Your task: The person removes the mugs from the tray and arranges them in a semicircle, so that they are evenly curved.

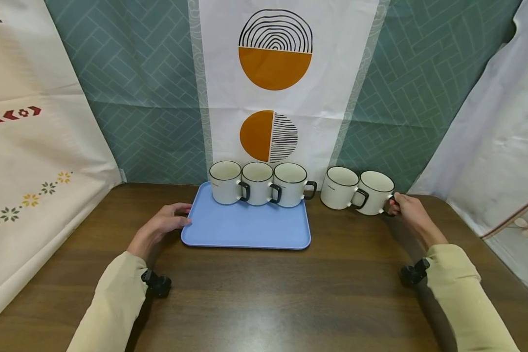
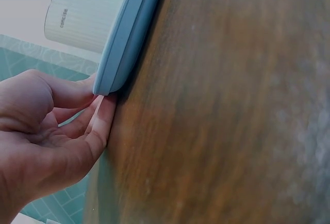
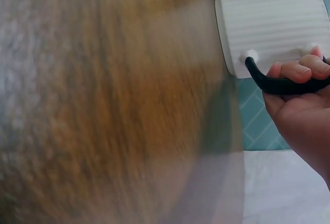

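A light blue tray [image 1: 246,229] lies on the table with three white, black-rimmed mugs standing in a row along its back edge: the left mug [image 1: 225,188], the middle mug [image 1: 257,188] and the right mug [image 1: 289,188]. My left hand [image 1: 169,220] pinches the tray's left edge, the thumb on its rim and the fingers [image 2: 103,121] low against the table. To the right of the tray stand two more such mugs side by side. Around the black handle [image 3: 281,85] of the outermost mug [image 1: 374,193], my right hand [image 1: 411,212] curls its fingers. Its neighbour [image 1: 340,188] stands untouched.
The brown wooden table [image 1: 255,293] stretches towards me in front of the tray. Behind it hangs a green and white patterned cloth [image 1: 158,122]. White cloths drape at the left [image 1: 48,161] and right [image 1: 497,161] sides.
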Demonstrator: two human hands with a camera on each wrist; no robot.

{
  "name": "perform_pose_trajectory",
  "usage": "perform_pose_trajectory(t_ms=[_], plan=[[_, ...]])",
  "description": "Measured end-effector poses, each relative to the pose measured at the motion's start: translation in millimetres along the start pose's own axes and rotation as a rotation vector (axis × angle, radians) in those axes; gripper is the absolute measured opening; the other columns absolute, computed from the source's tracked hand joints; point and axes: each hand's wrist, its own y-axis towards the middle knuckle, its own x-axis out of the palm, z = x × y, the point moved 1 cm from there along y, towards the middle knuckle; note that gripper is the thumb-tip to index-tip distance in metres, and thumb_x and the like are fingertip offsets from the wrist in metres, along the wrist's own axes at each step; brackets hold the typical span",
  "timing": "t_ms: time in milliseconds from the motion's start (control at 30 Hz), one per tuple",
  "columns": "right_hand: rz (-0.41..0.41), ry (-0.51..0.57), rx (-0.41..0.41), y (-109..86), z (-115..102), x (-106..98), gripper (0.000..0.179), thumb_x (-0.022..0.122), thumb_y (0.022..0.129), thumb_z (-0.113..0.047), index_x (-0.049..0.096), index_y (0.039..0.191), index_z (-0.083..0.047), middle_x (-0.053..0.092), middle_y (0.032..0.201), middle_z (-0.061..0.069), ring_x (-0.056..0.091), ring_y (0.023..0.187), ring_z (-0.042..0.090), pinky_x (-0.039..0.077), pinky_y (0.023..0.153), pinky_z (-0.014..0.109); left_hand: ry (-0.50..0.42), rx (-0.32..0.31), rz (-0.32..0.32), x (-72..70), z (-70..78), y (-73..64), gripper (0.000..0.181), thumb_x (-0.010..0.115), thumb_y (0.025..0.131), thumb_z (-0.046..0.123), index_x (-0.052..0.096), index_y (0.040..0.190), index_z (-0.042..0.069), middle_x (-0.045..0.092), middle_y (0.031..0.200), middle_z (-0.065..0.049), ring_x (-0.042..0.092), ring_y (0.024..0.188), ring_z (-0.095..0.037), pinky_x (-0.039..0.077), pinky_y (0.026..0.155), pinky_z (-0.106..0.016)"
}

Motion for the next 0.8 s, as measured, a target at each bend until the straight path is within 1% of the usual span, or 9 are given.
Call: perform_pose_trajectory(t_ms=[167, 267, 400, 500, 700, 800], plan=[[-0.033, -0.004, -0.008, -0.2, 1.7, -3.0, 0.034, 0.03, 0.106, -0.017, 0.048, 0.083, 0.0, 0.04, 0.07, -0.003, 0.041, 0.062, 0.009, 0.04, 0.065, 0.023, -0.007, 0.002, 0.002, 0.4, 0.5, 0.9, 0.055, 0.054, 0.093, 0.003, 0.032, 0.141, -0.014, 0.036, 0.139, -0.035, 0.043, 0.116, -0.039, 0.041, 0.1, -0.049], [-0.036, -0.095, -0.003, -0.6, 1.4, -5.2, 0.037, 0.031, 0.107, -0.021, 0.049, 0.084, 0.002, 0.045, 0.07, -0.003, 0.045, 0.066, 0.009, 0.04, 0.067, 0.023, -0.006, -0.001, 0.0, 0.2, 0.2, 1.0, 0.055, 0.054, 0.093, 0.003, 0.032, 0.141, -0.015, 0.036, 0.139, -0.035, 0.044, 0.115, -0.039, 0.042, 0.099, -0.048], [-0.009, -0.275, 0.005, -2.4, -1.3, -6.7, 0.044, 0.031, 0.107, -0.028, 0.053, 0.09, 0.006, 0.053, 0.075, -0.004, 0.05, 0.073, 0.008, 0.041, 0.071, 0.022, -0.002, -0.001, -0.003, 0.1, -0.1, 1.0, 0.055, 0.054, 0.094, 0.003, 0.032, 0.141, -0.014, 0.035, 0.139, -0.035, 0.043, 0.116, -0.039, 0.041, 0.099, -0.049], [-0.004, -0.323, 0.006, -2.5, -4.1, -5.7, 0.045, 0.031, 0.107, -0.028, 0.053, 0.091, 0.007, 0.053, 0.075, -0.004, 0.05, 0.074, 0.008, 0.041, 0.072, 0.023, -0.004, 0.001, 0.0, 0.1, -0.4, 1.4, 0.055, 0.054, 0.093, 0.002, 0.032, 0.141, -0.014, 0.035, 0.139, -0.034, 0.043, 0.116, -0.038, 0.041, 0.1, -0.048], [-0.04, -0.289, 0.032, -1.9, -8.2, -3.3, 0.039, 0.029, 0.107, -0.022, 0.051, 0.085, 0.003, 0.047, 0.073, -0.003, 0.049, 0.072, 0.01, 0.041, 0.071, 0.023, 0.004, -0.004, 0.002, 0.5, -0.4, 1.1, 0.055, 0.054, 0.093, 0.003, 0.032, 0.141, -0.014, 0.035, 0.139, -0.034, 0.043, 0.116, -0.039, 0.041, 0.1, -0.049], [-0.047, -0.28, 0.035, -3.0, -9.2, -2.9, 0.037, 0.028, 0.106, -0.019, 0.049, 0.085, 0.003, 0.046, 0.073, -0.002, 0.049, 0.072, 0.01, 0.042, 0.07, 0.022, 0.002, -0.006, 0.0, 0.8, -0.2, 1.0, 0.055, 0.054, 0.093, 0.002, 0.032, 0.141, -0.014, 0.035, 0.139, -0.034, 0.043, 0.116, -0.039, 0.041, 0.1, -0.049]])
